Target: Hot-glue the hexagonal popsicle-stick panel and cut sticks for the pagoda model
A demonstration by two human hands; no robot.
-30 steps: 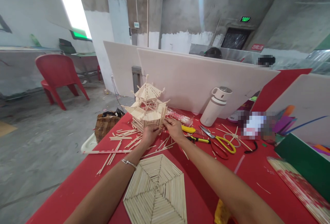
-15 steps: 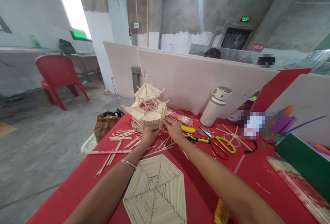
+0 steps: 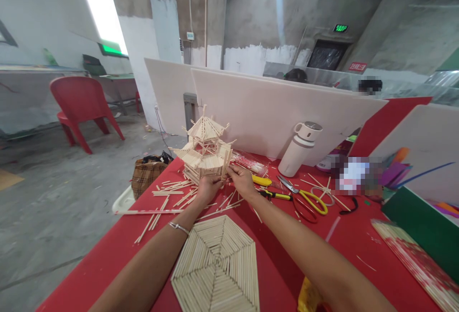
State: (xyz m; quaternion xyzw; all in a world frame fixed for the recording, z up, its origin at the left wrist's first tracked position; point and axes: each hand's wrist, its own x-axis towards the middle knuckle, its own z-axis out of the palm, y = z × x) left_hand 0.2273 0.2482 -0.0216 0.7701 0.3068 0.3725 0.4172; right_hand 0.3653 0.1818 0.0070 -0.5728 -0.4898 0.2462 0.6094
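A pagoda model (image 3: 206, 147) built of pale wooden sticks stands on the red tabletop. At its front right corner, a small upright panel of sticks (image 3: 225, 162) is pinched at its lower end between both hands. My left hand (image 3: 208, 188) closes on it from the left, and my right hand (image 3: 242, 180) from the right. The fingertips are small and partly hidden, and I cannot tell whether the panel touches the pagoda. Below my wrists lies a flat polygonal stick panel (image 3: 218, 264) with a spiderweb pattern.
Loose sticks (image 3: 172, 187) lie left of my hands. On the right are yellow-handled scissors (image 3: 311, 199), pliers (image 3: 278, 195), a white bottle (image 3: 301, 149) and a packet of sticks (image 3: 412, 259). White boards (image 3: 279, 111) stand behind. A plaid bag (image 3: 148, 175) is beyond the left edge.
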